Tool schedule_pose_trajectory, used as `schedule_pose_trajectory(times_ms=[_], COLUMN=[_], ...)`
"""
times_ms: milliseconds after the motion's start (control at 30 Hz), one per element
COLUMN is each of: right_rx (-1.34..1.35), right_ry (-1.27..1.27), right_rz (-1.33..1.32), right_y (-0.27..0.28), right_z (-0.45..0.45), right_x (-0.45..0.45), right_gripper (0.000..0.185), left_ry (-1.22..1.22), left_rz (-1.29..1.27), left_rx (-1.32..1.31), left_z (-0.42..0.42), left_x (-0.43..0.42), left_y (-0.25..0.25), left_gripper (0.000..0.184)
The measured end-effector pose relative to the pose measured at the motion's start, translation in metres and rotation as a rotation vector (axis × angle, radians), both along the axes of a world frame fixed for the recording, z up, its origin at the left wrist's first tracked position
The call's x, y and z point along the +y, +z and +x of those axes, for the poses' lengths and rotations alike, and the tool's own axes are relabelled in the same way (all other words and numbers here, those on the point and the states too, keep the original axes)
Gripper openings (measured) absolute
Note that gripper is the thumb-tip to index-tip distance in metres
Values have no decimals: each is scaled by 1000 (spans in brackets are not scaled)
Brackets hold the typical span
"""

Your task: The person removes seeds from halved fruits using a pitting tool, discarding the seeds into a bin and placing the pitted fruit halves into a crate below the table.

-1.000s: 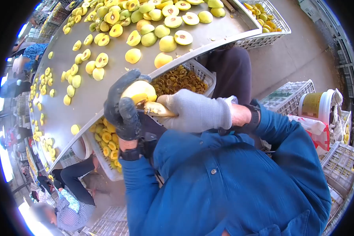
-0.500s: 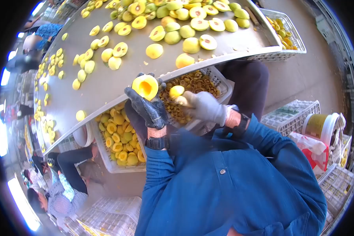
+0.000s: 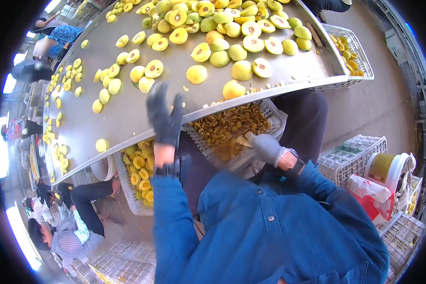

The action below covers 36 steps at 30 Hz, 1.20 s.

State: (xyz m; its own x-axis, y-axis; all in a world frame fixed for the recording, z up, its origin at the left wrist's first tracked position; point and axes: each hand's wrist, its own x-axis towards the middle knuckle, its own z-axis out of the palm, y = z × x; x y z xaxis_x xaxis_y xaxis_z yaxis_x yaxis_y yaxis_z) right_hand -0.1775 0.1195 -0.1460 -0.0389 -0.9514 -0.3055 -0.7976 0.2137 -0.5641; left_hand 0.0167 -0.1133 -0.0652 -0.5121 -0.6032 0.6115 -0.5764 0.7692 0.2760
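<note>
My left hand (image 3: 164,113), in a black glove, reaches over the edge of the metal table (image 3: 194,97) with its fingers apart and nothing in it. Just beyond its fingertips lies a halved yellow fruit (image 3: 146,84). My right hand (image 3: 267,148), in a grey glove, is closed around a small tool (image 3: 244,140) with a pale handle, over a crate of brown pit scraps (image 3: 229,127). The tool's working end is hard to make out. Many halved fruits (image 3: 253,43) with pits showing are spread on the table.
A crate of hollowed halves (image 3: 139,170) stands below the table, left of my legs. Another fruit crate (image 3: 348,52) is at the upper right. White crates (image 3: 352,156), a bucket (image 3: 388,165) and a red-white bag (image 3: 371,194) stand right. A seated co-worker (image 3: 75,236) is at lower left.
The hollowed fruit half has left my left hand, which has moved up over the table. My right hand has moved down and right with the tool; the yellow piece near it is gone.
</note>
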Motion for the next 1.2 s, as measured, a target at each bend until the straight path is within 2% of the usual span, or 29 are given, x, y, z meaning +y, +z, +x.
schedule_pose_trajectory(times_ms=[67, 100, 167, 267, 300, 333, 400, 500, 600, 700, 833, 1033, 1200], right_rx=[-85, -86, -120, -195, -220, -249, -275, -292, -281, -258, -240, -129, -144], right_ry=[-105, -129, -160, -190, -222, -251, -229, -193, -164, -140, -132, -132, -44], right_rz=[-48, -29, -19, -86, -133, -177, -306, -482, -603, -605, -641, -531, -486], right_y=[4, 2, 1, 11, 20, 29, 48, 89, 116, 135, 147, 145, 136], right_z=[-4, -5, -6, -14, -13, -10, -7, 3, 13, 18, 21, 24, 18], right_x=[-3, -4, -3, 1, 0, 1, -7, -28, -37, -37, -32, -24, -25], right_gripper=[32, 32, 32, 31, 31, 30, 28, 25, 25, 24, 23, 26, 23], left_ry=[-67, -57, -18, -143, -154, -171, -320, -305, -251, -206, -238, -256, -234], left_rz=[59, 121, 318, 330, 422, 966, 1433, 831, 542, 854, 881, 856, 861], left_rx=[-134, -266, -524, -221, -70, 229, 803, 418, 355, 682, 677, 634, 725], left_z=[-44, -62, -86, -69, -65, -54, -37, -30, -32, -31, -28, -30, -38], left_x=[-33, -48, -49, -74, -60, -54, -12, 37, 72, 96, 120, 136, 132], left_y=[-17, -36, -35, -69, -54, -49, -13, 13, 39, 49, 62, 72, 74], left_gripper=[63, 66, 65, 60, 46, 41, 40, 38, 39, 42, 43, 46, 49])
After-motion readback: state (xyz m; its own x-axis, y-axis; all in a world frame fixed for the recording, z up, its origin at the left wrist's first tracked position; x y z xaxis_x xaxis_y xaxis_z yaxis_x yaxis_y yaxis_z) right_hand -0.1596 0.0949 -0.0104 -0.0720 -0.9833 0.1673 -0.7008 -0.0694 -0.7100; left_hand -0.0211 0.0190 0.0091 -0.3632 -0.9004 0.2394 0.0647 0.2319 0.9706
